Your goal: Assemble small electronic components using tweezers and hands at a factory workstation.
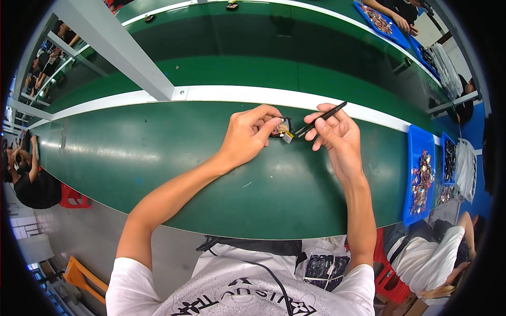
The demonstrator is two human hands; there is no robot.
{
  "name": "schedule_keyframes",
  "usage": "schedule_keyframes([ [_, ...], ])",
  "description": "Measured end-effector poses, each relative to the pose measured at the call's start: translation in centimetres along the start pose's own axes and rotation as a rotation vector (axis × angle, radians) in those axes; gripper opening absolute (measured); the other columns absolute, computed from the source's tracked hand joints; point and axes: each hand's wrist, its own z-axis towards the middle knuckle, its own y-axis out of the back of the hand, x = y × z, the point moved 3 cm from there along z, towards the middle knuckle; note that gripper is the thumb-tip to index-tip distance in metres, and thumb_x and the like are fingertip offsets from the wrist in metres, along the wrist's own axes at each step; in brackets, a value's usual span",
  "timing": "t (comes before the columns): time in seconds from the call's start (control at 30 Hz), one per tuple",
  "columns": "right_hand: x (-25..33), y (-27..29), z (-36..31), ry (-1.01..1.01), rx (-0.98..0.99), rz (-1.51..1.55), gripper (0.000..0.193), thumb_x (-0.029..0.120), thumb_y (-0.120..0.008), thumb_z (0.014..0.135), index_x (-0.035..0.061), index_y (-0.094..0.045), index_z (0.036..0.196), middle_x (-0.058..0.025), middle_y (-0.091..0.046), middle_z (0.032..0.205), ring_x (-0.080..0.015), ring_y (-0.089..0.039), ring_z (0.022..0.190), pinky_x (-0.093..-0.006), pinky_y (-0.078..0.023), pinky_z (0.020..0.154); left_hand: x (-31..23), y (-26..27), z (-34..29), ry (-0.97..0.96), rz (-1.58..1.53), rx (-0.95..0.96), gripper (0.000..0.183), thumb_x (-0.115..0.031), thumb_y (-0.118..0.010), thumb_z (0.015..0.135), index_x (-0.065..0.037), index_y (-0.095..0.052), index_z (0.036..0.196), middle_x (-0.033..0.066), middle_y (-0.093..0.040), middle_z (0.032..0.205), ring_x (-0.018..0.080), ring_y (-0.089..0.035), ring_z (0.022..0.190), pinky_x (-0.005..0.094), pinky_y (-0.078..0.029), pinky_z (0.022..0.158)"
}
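Observation:
My left hand (243, 136) is closed on a small black casing (289, 122) with electronic parts inside, held just above the green worktop (232, 197). From the casing's near side sticks out a small silver, battery-like part (288, 137) with a yellow edge. My fingers hide much of the casing's left side. My right hand (340, 136) grips black tweezers (326, 117) in a slant, tips down to the left. Those tips are a little to the right of the casing and look apart from it. Whether they pinch anything is too small to tell.
A blue tray (407, 197) of small, mixed-colour parts stands on the right. Beyond the worktop run a white rail (232, 95), a grey post (132, 52) and a green belt (237, 68) with small black items on its far side. Co-workers sit at right and far left.

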Motion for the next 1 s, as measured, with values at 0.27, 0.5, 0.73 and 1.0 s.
schedule_keyframes([
  [0.27, -0.6, 0.0, -0.5, 0.110, -0.044, -0.007, 0.022, 0.004, -0.076, 0.093, -0.0042, -0.068, 0.111, -0.0236, -0.077, 0.107, -0.0165, -0.070, 0.060, -0.0253, -0.055, 0.055, -0.1, 0.1, 0.0, 0.008, -0.022, 0.013, 0.015, -0.006, -0.065, 0.101, 0.005, -0.069, 0.110, 0.0104, -0.075, 0.089, 0.0094, -0.061, 0.060, 0.0257, -0.050, 0.055],
  [0.5, -1.2, -0.2, -0.4, -0.024, -0.140, -0.024, 0.022, 0.005, -0.077, 0.093, -0.0037, -0.070, 0.112, -0.0209, -0.077, 0.107, -0.0135, -0.067, 0.059, -0.0243, -0.054, 0.056, 0.3, 0.1, -0.2, -0.019, 0.011, -0.002, 0.015, -0.007, -0.067, 0.100, 0.005, -0.069, 0.109, 0.0101, -0.075, 0.087, 0.0094, -0.062, 0.059, 0.0252, -0.049, 0.054],
  [0.73, -1.2, -0.1, -0.4, 0.105, -0.133, -0.065, 0.023, 0.005, -0.077, 0.093, -0.0043, -0.069, 0.112, -0.0184, -0.078, 0.102, -0.0128, -0.063, 0.056, -0.0244, -0.052, 0.055, 0.4, -0.2, -0.1, -0.099, 0.057, -0.021, 0.014, -0.008, -0.068, 0.100, 0.004, -0.070, 0.107, 0.0096, -0.076, 0.085, 0.0091, -0.062, 0.057, 0.0250, -0.050, 0.052],
  [1.0, -1.0, -1.6, -1.1, 0.080, -0.084, -0.170, 0.021, 0.000, -0.079, 0.090, -0.0063, -0.070, 0.108, -0.0163, -0.078, 0.096, -0.0123, -0.066, 0.059, -0.0231, -0.049, 0.053, 0.3, 0.0, -0.2, -0.131, 0.096, -0.044, 0.013, -0.008, -0.069, 0.099, 0.004, -0.070, 0.106, 0.0093, -0.076, 0.084, 0.0085, -0.062, 0.057, 0.0240, -0.049, 0.051],
])
